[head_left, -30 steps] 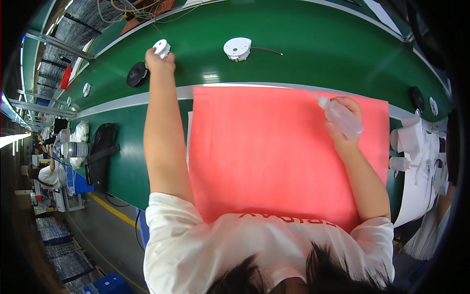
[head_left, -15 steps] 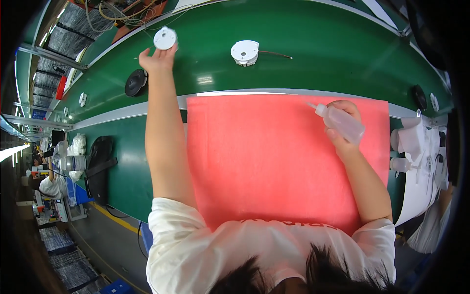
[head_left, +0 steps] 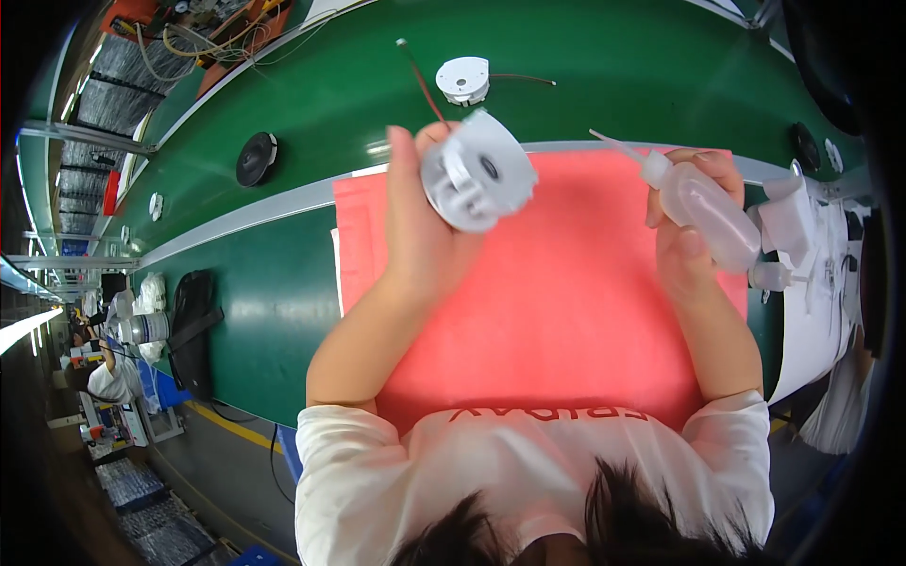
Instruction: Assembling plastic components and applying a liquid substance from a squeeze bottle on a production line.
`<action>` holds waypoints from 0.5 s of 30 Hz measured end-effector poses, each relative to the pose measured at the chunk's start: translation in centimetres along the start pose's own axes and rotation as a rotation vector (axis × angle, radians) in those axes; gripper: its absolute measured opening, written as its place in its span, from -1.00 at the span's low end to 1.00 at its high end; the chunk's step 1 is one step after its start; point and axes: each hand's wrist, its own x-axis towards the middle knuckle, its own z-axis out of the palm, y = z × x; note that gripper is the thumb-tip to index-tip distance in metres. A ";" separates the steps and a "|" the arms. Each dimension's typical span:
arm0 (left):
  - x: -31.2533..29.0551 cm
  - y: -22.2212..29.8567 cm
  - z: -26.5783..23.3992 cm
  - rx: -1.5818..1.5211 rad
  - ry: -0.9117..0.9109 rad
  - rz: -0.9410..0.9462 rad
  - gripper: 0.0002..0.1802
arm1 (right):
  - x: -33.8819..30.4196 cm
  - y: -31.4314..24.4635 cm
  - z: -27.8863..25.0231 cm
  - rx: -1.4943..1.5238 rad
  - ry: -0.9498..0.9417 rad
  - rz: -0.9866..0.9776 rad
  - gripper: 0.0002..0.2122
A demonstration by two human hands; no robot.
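My left hand [head_left: 425, 208] holds a round white plastic housing [head_left: 486, 170] above the near-left part of the pink mat [head_left: 538, 311]. A thin dark red cable with a small white plug trails from the housing toward the far side. Some blur softens the part, and its underside with moulded ribs faces partly toward me. On the right, my right hand [head_left: 694, 217] is wrapped round a translucent squeeze bottle [head_left: 713, 215]. Its thin nozzle points up and left over the mat's far edge.
A similar white housing with a cable [head_left: 464, 80] lies on the green conveyor belt [head_left: 585, 113]. Black round parts [head_left: 255, 158] sit farther left and right. A black bag [head_left: 193, 330] lies on the left bench; a small bottle [head_left: 770, 275] stands by white sheets at right.
My left hand has brought the white housing from the belt's far left back over the mat, turning it. The right hand has shifted slightly right with the bottle. The belt's other housing sits slightly higher in view.
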 end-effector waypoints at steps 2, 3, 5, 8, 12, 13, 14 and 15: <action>-1.0 -0.6 0.3 -0.040 -0.099 -0.094 -0.48 | 0.1 -1.3 -0.4 -0.014 -0.016 -0.016 -0.40; -1.4 -1.0 0.8 0.125 -0.172 -0.084 -0.50 | 0.2 -1.9 -0.7 -0.027 -0.040 -0.033 -0.39; -1.7 -1.5 1.4 0.253 -0.313 -0.110 -0.60 | 0.4 -2.7 -1.5 -0.023 -0.091 -0.144 -0.40; -1.0 -2.9 0.6 0.490 -0.487 0.222 -0.63 | 0.5 -5.1 -2.0 -0.016 -0.208 -0.241 -0.43; -1.5 -3.0 1.9 0.651 -0.532 0.426 -0.55 | 0.4 -7.6 -2.5 -0.158 -0.426 -0.246 -0.44; -1.6 -3.0 2.1 0.647 -0.534 0.419 -0.55 | 0.8 -8.2 -2.4 -0.274 -0.473 -0.352 -0.46; -1.7 -2.9 2.4 0.793 -0.553 0.514 -0.54 | 0.6 -8.9 -2.3 -0.279 -0.471 -0.345 -0.46; -1.8 -3.0 2.6 0.939 -0.570 0.610 -0.52 | 0.2 -9.7 -2.1 -0.315 -0.454 -0.239 -0.48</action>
